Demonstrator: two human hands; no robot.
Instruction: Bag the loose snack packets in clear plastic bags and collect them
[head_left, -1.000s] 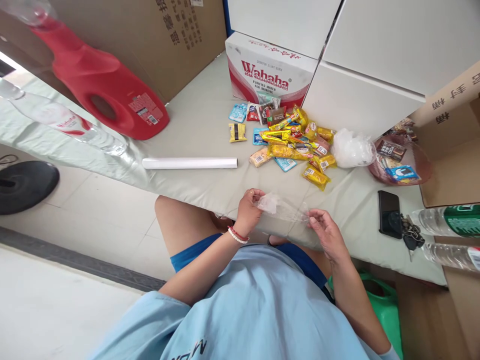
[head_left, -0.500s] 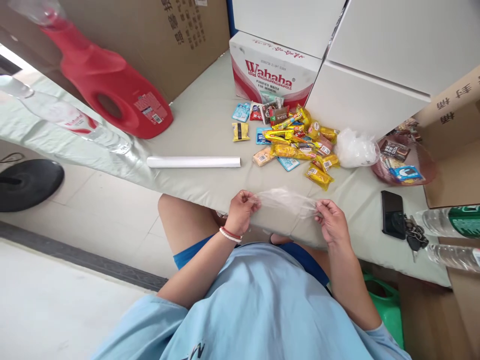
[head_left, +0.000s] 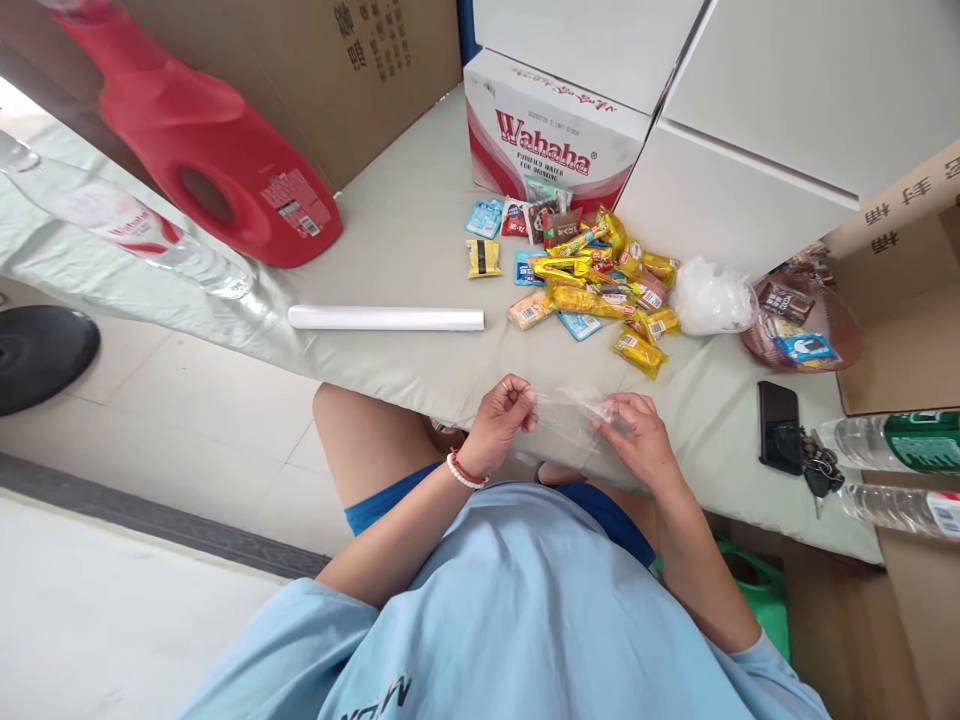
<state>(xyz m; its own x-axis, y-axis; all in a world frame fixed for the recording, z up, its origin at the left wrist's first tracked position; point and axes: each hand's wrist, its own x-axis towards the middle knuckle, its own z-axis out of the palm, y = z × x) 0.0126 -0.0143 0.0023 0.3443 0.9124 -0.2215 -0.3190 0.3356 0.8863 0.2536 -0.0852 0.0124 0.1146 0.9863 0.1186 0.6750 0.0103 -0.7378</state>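
Note:
A thin clear plastic bag (head_left: 567, 412) hangs between my two hands, above the front edge of the covered surface. My left hand (head_left: 508, 418) pinches one end of it, fingers closed. At the other end, my right hand (head_left: 634, 432) grips the film between thumb and fingers. Beyond the bag lies a pile of wrapped snacks (head_left: 592, 300), mostly yellow packets with some blue, red and brown ones. A bunch of crumpled clear plastic bags (head_left: 712, 297) rests to the right of the pile.
A white roll (head_left: 386, 318) lies left of the snacks. A red jug (head_left: 217, 150) and a water bottle (head_left: 135, 228) are far left. The Wahaha box (head_left: 555, 130) stands behind. On the right are a pinkish bowl (head_left: 847, 330), a phone (head_left: 779, 427), keys (head_left: 822, 468) and bottles (head_left: 855, 443).
My hands have drawn closer together, the right moving left and the left slightly right, so the plastic bag between them is less stretched. The view has shifted slightly.

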